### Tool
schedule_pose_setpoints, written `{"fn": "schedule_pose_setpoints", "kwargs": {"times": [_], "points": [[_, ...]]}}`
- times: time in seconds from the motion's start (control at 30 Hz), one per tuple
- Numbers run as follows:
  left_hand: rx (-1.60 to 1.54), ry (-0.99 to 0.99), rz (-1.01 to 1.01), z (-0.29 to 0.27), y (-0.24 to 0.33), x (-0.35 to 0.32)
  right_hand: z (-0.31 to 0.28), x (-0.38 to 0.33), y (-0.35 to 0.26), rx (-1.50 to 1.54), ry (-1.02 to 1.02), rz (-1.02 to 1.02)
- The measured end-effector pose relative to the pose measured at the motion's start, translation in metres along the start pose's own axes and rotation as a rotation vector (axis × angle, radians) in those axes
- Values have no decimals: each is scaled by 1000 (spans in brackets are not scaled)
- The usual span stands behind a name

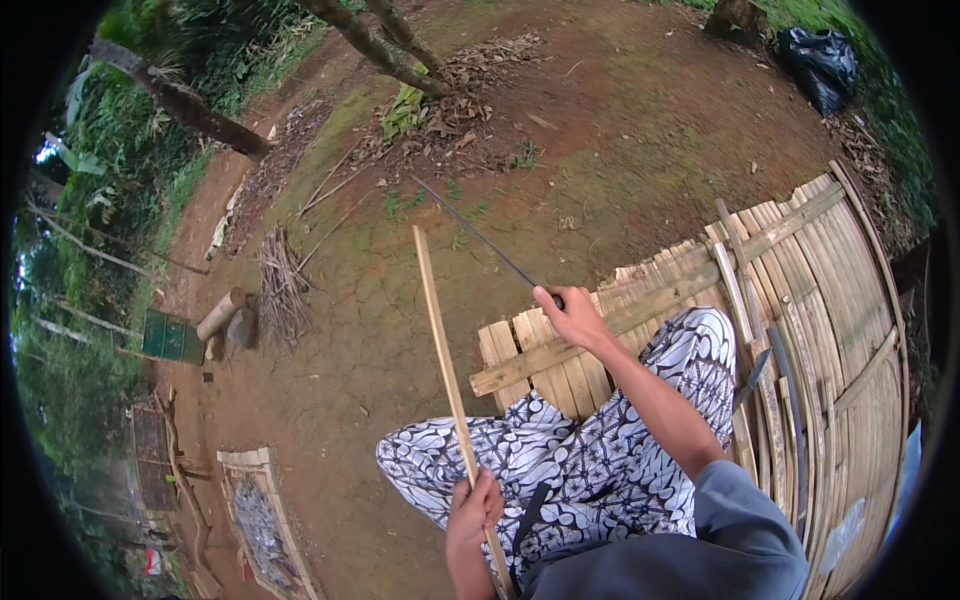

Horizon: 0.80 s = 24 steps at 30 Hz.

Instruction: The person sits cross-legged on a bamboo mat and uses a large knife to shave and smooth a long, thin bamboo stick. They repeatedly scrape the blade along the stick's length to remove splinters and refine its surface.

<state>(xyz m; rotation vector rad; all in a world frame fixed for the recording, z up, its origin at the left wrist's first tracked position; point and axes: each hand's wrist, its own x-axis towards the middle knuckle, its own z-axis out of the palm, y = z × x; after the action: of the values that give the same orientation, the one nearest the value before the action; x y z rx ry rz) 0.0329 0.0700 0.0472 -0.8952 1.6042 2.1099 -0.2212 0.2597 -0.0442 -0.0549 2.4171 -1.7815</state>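
Note:
My left hand (474, 508) is closed around a long, pale bamboo strip (440, 335). It slants up from my lap, and its far end stands out over the ground. My right hand (577, 318), arm stretched forward, grips the dark handle of a long-bladed knife (478, 234). The thin blade points away to the upper left, apart from the strip. Both hands are over or just beyond my crossed legs in patterned trousers (545, 450). A dark strap or cord (530, 515) lies across my lap.
I sit on a bamboo-slat platform (860, 270), with loose strips (775, 420) beside my right knee. Trees (380, 50), a bundle of sticks (280, 285), a green container (168, 335), a framed ash pit (262, 530) and a black plastic bag (820, 68) stand around the dirt yard.

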Motion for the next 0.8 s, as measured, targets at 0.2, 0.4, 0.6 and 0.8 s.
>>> {"fn": "schedule_pose_setpoints", "kwargs": {"times": [0.2,0.4,0.6,0.8], "points": [[-43,-15,54,7,-22,8,4,0,6,155,19,-21],[133,18,189,12,-9,13,7,-15,-3,41,-127,-138],[162,-18,233,2,13,15,42,-52,-9,-67,-402,-295],[88,-24,141,0,-4,15,50,-66,-16,-130,-520,-408]]}}
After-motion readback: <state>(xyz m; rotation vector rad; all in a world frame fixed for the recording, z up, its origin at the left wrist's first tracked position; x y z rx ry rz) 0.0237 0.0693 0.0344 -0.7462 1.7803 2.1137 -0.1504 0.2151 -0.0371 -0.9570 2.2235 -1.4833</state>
